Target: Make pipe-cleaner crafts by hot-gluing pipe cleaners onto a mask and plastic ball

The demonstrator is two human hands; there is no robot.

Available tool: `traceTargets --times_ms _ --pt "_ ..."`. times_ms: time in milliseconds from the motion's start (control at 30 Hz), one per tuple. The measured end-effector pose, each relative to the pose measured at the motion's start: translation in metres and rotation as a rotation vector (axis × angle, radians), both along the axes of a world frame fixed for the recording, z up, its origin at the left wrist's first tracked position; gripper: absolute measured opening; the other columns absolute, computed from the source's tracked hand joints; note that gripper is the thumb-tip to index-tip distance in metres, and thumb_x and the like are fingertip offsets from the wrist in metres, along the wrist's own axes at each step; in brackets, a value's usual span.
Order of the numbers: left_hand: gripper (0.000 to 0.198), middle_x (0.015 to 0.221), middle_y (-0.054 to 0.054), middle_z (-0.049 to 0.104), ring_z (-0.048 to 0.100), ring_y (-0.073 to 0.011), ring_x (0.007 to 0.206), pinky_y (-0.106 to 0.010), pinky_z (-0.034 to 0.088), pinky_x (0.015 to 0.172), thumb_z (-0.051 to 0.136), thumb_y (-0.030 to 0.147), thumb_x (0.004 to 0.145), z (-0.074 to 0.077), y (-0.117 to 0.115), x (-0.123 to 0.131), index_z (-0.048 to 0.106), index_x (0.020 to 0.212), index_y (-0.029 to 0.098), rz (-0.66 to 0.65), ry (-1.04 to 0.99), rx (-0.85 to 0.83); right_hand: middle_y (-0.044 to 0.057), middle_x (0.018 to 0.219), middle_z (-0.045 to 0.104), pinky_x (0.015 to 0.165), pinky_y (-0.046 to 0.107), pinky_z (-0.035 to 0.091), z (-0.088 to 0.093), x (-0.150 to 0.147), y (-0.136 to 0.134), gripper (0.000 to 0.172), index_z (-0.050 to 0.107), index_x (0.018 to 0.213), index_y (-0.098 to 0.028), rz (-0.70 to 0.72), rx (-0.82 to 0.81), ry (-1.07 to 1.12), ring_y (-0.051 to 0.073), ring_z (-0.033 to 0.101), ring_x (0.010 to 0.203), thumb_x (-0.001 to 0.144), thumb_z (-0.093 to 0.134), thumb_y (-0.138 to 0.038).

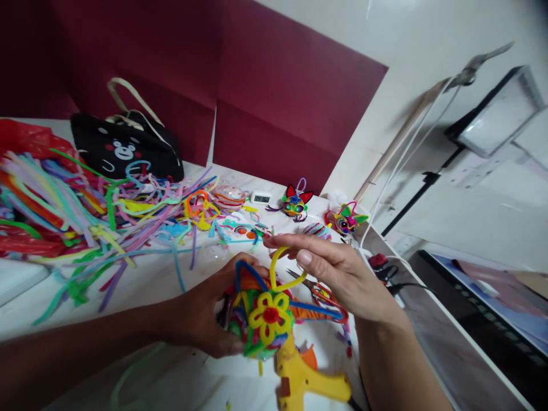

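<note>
My left hand (205,311) is wrapped around a ball (262,322) covered in coloured pipe cleaners, with a yellow flower with a red centre on its front. My right hand (342,274) pinches a yellow pipe cleaner loop (282,271) that rises from the top of the ball. A blue pipe cleaner arches over the ball beside the loop. An orange strip (317,310) trails from the ball toward my right wrist. Both hands hover just above the white table (171,279).
A yellow glue gun (306,382) lies under the ball. A big heap of loose pipe cleaners (85,217) covers the left. A black bear bag (124,145) stands behind. Two finished figures (295,204) (347,220), a small clock (260,198), scissors (381,265) sit farther back.
</note>
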State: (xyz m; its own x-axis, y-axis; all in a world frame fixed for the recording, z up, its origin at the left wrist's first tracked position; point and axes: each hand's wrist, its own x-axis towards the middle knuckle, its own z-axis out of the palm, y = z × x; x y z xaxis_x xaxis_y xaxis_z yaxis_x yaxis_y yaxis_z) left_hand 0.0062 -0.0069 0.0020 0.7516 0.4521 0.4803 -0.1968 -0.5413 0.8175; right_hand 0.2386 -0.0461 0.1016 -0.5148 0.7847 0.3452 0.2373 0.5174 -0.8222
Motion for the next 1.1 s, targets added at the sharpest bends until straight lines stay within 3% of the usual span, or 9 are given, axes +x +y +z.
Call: traceTargets --times_ms 233,367,600,767,1100 --pt "0.071 0.115 -0.005 0.046 0.055 -0.0238 0.104 -0.032 0.054 0.083 0.077 0.029 0.067 -0.0063 -0.0010 -0.0018 0.043 0.129 0.025 -0.019 0.001 -0.074 -0.005 0.125 0.067 0.101 0.023 0.046 -0.0009 0.0006 -0.0003 0.029 0.064 0.123 -0.029 -0.021 0.019 -0.010 0.009 0.060 0.114 0.097 0.050 -0.024" --pt "0.069 0.116 -0.005 0.052 0.058 -0.0222 0.102 -0.031 0.055 0.080 0.075 0.023 0.070 -0.0063 -0.0018 0.0008 0.040 0.130 0.026 -0.078 -0.021 -0.153 -0.005 0.125 0.067 0.101 0.022 0.045 0.0007 0.0011 -0.0018 0.030 0.063 0.123 -0.029 -0.023 0.022 -0.015 0.008 0.060 0.114 0.098 0.049 -0.023" --pt "0.072 0.119 -0.005 0.054 0.055 -0.0252 0.112 -0.034 0.052 0.088 0.076 0.018 0.068 -0.0021 -0.0031 0.0016 0.040 0.130 0.025 -0.141 -0.060 -0.271 -0.006 0.123 0.068 0.100 0.021 0.046 0.0009 0.0006 -0.0027 0.030 0.063 0.123 -0.030 -0.033 0.033 -0.029 0.007 0.060 0.114 0.098 0.049 -0.023" --pt "0.074 0.114 -0.005 0.056 0.057 -0.0235 0.107 -0.031 0.053 0.083 0.076 0.015 0.067 -0.0046 -0.0030 -0.0006 0.039 0.131 0.025 -0.138 -0.036 -0.289 -0.006 0.122 0.068 0.099 0.019 0.046 0.0004 -0.0007 -0.0031 0.030 0.063 0.123 -0.030 -0.033 0.034 -0.023 0.007 0.060 0.114 0.098 0.050 -0.022" --pt "0.068 0.119 -0.006 0.053 0.055 -0.0247 0.111 -0.034 0.051 0.090 0.075 0.010 0.065 0.0009 -0.0051 0.0044 0.048 0.126 0.020 -0.168 -0.109 -0.300 -0.003 0.120 0.069 0.099 0.028 0.049 -0.0007 -0.0007 -0.0032 0.029 0.064 0.123 -0.029 -0.039 0.044 -0.027 0.011 0.062 0.113 0.097 0.050 -0.023"
